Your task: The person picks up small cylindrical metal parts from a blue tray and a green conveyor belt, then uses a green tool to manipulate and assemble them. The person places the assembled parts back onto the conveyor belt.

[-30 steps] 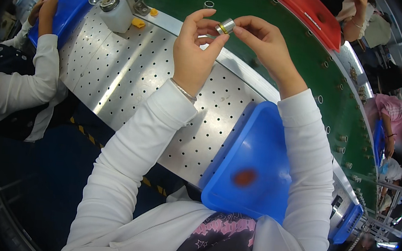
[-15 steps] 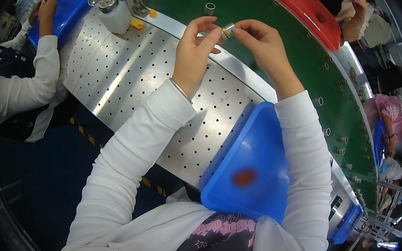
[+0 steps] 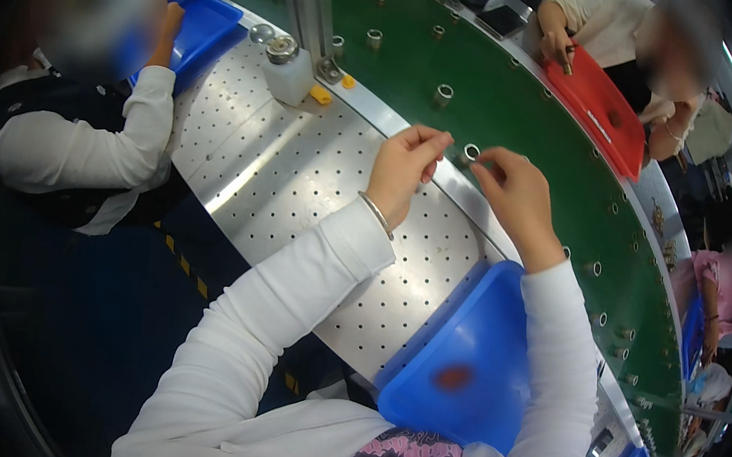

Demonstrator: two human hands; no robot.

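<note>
My left hand (image 3: 407, 172) is above the metal edge of the bench, thumb and fingers pressed together. Whatever they pinch, if anything, is too small or hidden to make out. Just to its right, my right hand (image 3: 517, 195) reaches over the green belt (image 3: 512, 110). Its curled thumb and fingertips are at the rim of a short silvery metal sleeve (image 3: 470, 155), gripping its right edge. The open round end of the sleeve faces up. More metal sleeves stand apart on the belt, one (image 3: 443, 96) just beyond my hands.
A blue tray (image 3: 421, 386) lies under my right forearm on the perforated metal bench (image 3: 299, 186). A white bottle (image 3: 288, 73) and small yellow pieces (image 3: 320, 95) sit by a metal post (image 3: 304, 8). Co-workers sit left and across, the latter by a red tray (image 3: 608, 133).
Both hands held a yellow-banded metal sleeve between them; now they are apart, the right at a sleeve over the belt. The whole view has shifted, so the scene sits lower and further right.
</note>
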